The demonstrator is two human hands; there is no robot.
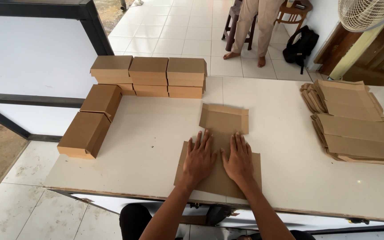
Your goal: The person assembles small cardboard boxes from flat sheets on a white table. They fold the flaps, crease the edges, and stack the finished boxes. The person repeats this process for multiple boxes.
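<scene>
Two hands, left hand and right hand, flat on one unfolded cardboard blank at centre. Assembled cardboard boxes at 10 o'clock: eight visible. Flat blank stacks at 3 o'clock: two. One fan, one black backpack at 1 o'clock.

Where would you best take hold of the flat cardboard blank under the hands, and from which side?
Probably at the raised far panel of the cardboard blank, reached from the near side. That panel already stands up off the white table with small folded flaps along its edges, so fingers can hook it. The left hand and right hand press the flat part, which offers no lifted edge.
</scene>
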